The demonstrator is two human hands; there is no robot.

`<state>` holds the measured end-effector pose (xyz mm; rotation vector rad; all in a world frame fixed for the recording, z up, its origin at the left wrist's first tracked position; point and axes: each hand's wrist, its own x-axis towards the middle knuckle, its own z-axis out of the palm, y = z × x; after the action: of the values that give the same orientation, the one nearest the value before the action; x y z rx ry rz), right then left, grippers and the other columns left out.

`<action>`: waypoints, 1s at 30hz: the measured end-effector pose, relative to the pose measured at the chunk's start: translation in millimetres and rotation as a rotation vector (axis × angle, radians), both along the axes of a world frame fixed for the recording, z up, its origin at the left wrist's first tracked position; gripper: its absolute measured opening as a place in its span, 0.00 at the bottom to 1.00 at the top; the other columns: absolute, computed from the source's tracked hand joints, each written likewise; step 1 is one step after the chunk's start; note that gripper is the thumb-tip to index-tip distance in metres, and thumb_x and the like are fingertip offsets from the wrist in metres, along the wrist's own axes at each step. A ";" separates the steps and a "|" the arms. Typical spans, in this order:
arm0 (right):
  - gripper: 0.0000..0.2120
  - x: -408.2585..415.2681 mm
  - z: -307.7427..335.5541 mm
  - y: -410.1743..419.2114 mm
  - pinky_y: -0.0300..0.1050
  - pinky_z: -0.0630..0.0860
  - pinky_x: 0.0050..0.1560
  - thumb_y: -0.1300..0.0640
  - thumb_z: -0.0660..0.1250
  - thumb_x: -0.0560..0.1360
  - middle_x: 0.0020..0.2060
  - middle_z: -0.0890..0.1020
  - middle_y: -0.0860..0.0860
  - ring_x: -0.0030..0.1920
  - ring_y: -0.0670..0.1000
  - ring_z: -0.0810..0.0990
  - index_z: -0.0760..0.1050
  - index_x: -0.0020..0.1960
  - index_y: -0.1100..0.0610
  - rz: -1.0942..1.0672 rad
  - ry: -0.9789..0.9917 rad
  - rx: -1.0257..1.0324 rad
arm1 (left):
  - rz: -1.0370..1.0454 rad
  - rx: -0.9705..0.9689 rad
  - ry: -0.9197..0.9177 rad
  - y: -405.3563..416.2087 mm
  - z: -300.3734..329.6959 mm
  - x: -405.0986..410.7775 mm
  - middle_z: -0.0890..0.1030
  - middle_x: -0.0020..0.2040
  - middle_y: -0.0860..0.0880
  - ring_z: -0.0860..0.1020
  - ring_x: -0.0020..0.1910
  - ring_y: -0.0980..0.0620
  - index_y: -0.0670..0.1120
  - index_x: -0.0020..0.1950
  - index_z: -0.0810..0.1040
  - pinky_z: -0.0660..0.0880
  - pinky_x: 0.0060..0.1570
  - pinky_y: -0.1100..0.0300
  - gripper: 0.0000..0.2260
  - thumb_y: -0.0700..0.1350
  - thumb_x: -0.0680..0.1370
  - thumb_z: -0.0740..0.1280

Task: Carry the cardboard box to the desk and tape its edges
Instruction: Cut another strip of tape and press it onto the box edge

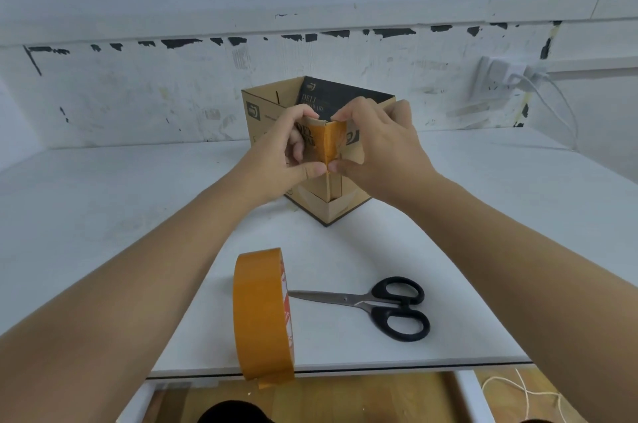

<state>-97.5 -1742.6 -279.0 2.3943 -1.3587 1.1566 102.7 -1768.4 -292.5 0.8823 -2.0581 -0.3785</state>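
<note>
1. We see the fingers [312,168] of the left hand [276,160] and right hand [376,149] pinching a tape strip [332,146] over the cardboard box [321,146] corner.
2. The box stands toward the tabletop [103,215] far edge.
3. Tape roll [262,319] and scissors [379,307] lie at the near edge.

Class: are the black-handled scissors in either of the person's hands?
No: the black-handled steel scissors lie on the white desk.
</note>
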 end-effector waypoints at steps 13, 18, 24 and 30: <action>0.36 -1.8 -3.9 2.6 0.47 0.69 0.52 0.45 0.80 0.60 0.57 0.76 0.46 0.50 0.48 0.60 0.70 0.63 0.52 -0.027 0.034 -0.073 | 0.101 0.000 -0.114 4.5 -0.3 -4.2 0.70 0.41 0.54 0.71 0.36 0.58 0.64 0.71 0.55 0.74 0.41 0.58 0.38 0.49 0.70 0.75; 0.46 -16.2 -10.8 10.8 0.47 0.59 0.69 0.45 0.77 0.64 0.76 0.59 0.50 0.69 0.55 0.60 0.58 0.75 0.50 0.015 0.113 -0.002 | 0.169 0.072 0.043 13.0 -21.3 6.9 0.73 0.46 0.51 0.75 0.37 0.58 0.68 0.73 0.45 0.74 0.40 0.70 0.43 0.52 0.72 0.73; 0.58 -20.7 -22.7 8.4 0.51 0.54 0.73 0.43 0.78 0.63 0.78 0.46 0.55 0.76 0.58 0.51 0.42 0.79 0.52 -0.079 0.144 0.117 | 0.329 0.248 0.088 15.5 -57.1 11.0 0.71 0.47 0.54 0.74 0.41 0.58 0.63 0.74 0.45 0.70 0.40 0.67 0.45 0.63 0.67 0.72; 0.62 -16.2 -32.5 -2.2 0.48 0.49 0.72 0.44 0.79 0.62 0.78 0.44 0.57 0.77 0.58 0.46 0.39 0.78 0.55 -0.112 -0.023 0.140 | 0.347 0.265 0.161 13.1 -65.4 3.9 0.68 0.63 0.50 0.71 0.59 0.56 0.61 0.75 0.45 0.69 0.54 0.65 0.49 0.68 0.63 0.70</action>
<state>-113.7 -1744.8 -311.4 2.3685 -1.6087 1.0974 106.6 -1755.3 -357.9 1.3010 -1.6907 -0.5189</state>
